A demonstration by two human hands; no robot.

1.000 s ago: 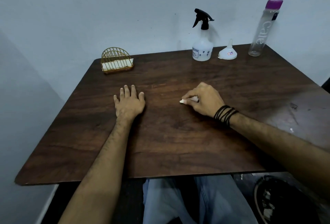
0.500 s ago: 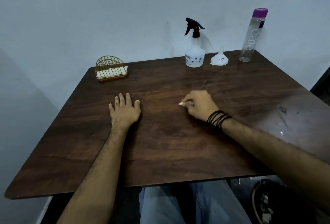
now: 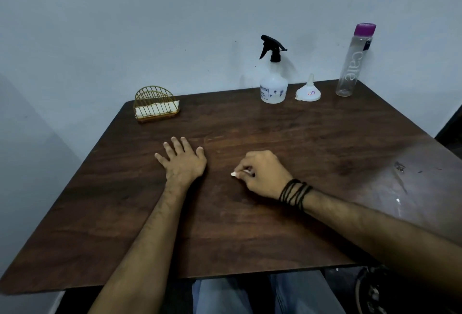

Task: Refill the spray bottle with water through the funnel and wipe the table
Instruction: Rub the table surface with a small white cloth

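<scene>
A white spray bottle (image 3: 273, 88) with a black trigger head stands at the table's far edge. Right of it a white funnel (image 3: 308, 92) sits mouth down, then a tall clear water bottle (image 3: 352, 63) with a purple cap. My right hand (image 3: 262, 176) rests mid-table, fingers curled round a small wad of white tissue (image 3: 234, 174) pressed on the wood. My left hand (image 3: 183, 161) lies flat on the dark wooden table (image 3: 250, 226), fingers spread, holding nothing.
A gold wire napkin holder (image 3: 156, 106) with white napkins sits at the far left corner. Wet streaks (image 3: 400, 188) glisten on the table's right side. A pale wall runs directly behind the table. My knees show under the near edge.
My right hand with the tissue has shifted a little left and toward me across the wood. The left hand stays flat. The camera has tilted, so everything sits lower in view.
</scene>
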